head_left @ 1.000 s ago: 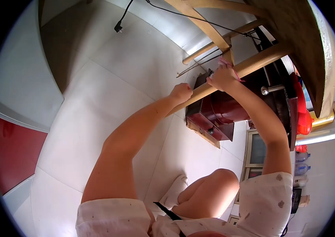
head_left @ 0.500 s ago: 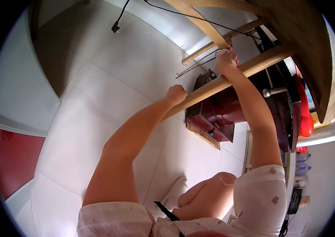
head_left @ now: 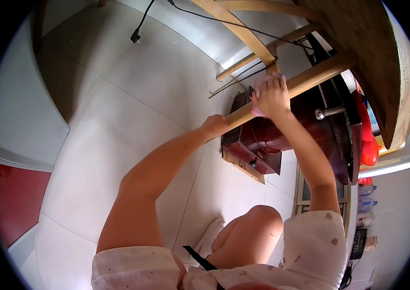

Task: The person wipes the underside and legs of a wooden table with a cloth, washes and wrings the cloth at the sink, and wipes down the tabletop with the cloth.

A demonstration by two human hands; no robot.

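A wooden stool or chair lies tipped over, its round leg (head_left: 311,77) slanting across the upper right of the head view. My left hand (head_left: 214,125) is closed around the lower end of that leg. Further up, my right hand (head_left: 274,99) presses a pink cloth (head_left: 257,96) against the leg, fingers wrapped over the wood. Most of the cloth is hidden beneath my palm and fingers. The brown underside of the seat (head_left: 376,43) rises at the upper right.
A dark red cabinet (head_left: 301,123) stands behind the leg. A black plug (head_left: 136,36) on a cord hangs near the top. Left is a grey and red rounded appliance or cabinet (head_left: 16,193). Plastic bottles (head_left: 366,205) line the right side. Pale tiles (head_left: 118,125) cover the floor.
My right hand has come down the leg toward my left hand, bringing the cloth with it, and now lies over the leg. My left hand keeps its hold on the end.
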